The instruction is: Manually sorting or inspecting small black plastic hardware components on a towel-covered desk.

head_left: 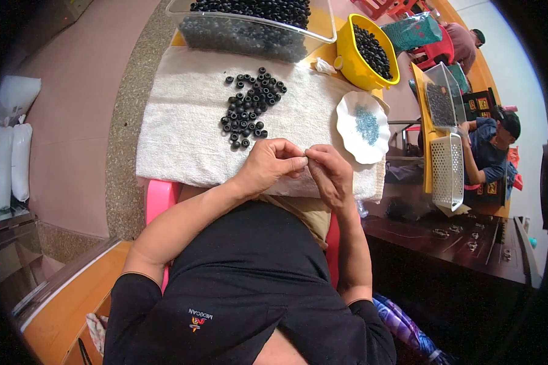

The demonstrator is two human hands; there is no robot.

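My left hand (268, 165) and my right hand (332, 175) meet above the near edge of a white towel (182, 115), thumbs and fingertips pinched together. Whatever lies between the fingertips is too small or hidden to make out. Just beyond my left hand, a loose pile of small black round pieces with holes (246, 109) is spread on the towel. To the right of my right hand sits a white wavy-rimmed dish (351, 143), holding a heap of tiny clear bluish pieces (366, 125).
A clear plastic bin (249, 39) of black pieces stands at the far edge, beside a yellow tub (353, 67) of similar pieces. At right, another person (490, 146) sits by a white perforated basket (447, 170). White sacks (9, 158) stand at far left.
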